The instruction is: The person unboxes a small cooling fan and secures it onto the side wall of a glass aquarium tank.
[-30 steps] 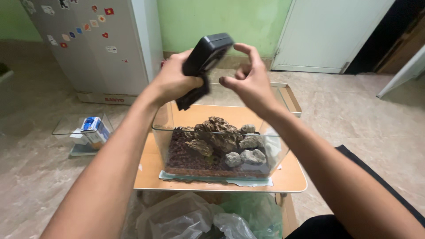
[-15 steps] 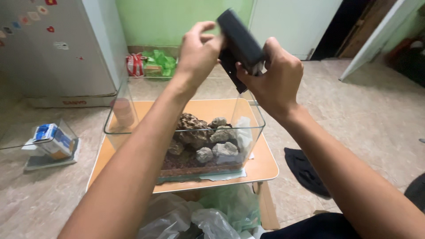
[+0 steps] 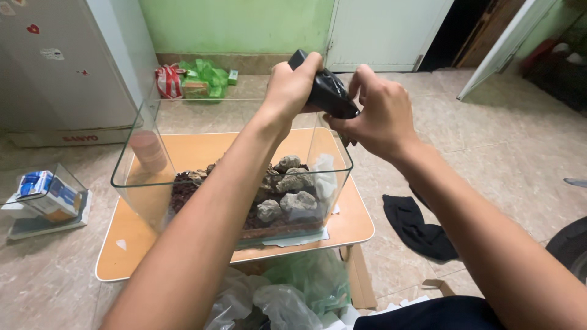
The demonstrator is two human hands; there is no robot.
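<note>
Left hand [image 3: 292, 85]: closed around the upper end of a black device [image 3: 324, 91], fingers wrapped over its top. Right hand [image 3: 373, 113]: thumb and fingertips pinch the device's lower end, the remaining fingers loosely curled.

Black device: smooth, matte plastic, oblong with rounded edges, tilted; held in the air above the far right corner of the glass tank [image 3: 131, 156], clear of its rim.

Glass tank: rectangular, open-topped, clear walls with thin polished edges. Inside, a bed of dark reddish-brown granular substrate [image 3: 183, 192] and a cluster of rough, pitted grey stones [image 3: 287, 183] piled toward the right wall. A crumpled pale sheet lies against the inner right wall. Through the far left wall shows a pinkish cylindrical item, blurred by the glass.

Low table [image 3: 122, 244]: beneath the tank, smooth orange top, pale rounded edging. A thin mat pokes out under the tank's near edge.

Plastic bags [image 3: 293, 287]: below the tank's near side, crinkled, translucent green and clear.

Black cloth [image 3: 416, 226]: right of the tank on beige tiled floor, soft and rumpled.

Small glass box [image 3: 46, 195]: left of the tank, holding a blue-and-white carton.

Green bags [image 3: 205, 76] and a red-and-white packet: beyond the tank, against the green wall.

Refrigerator [image 3: 67, 67]: behind the tank to its left, grey, flat-fronted.
</note>
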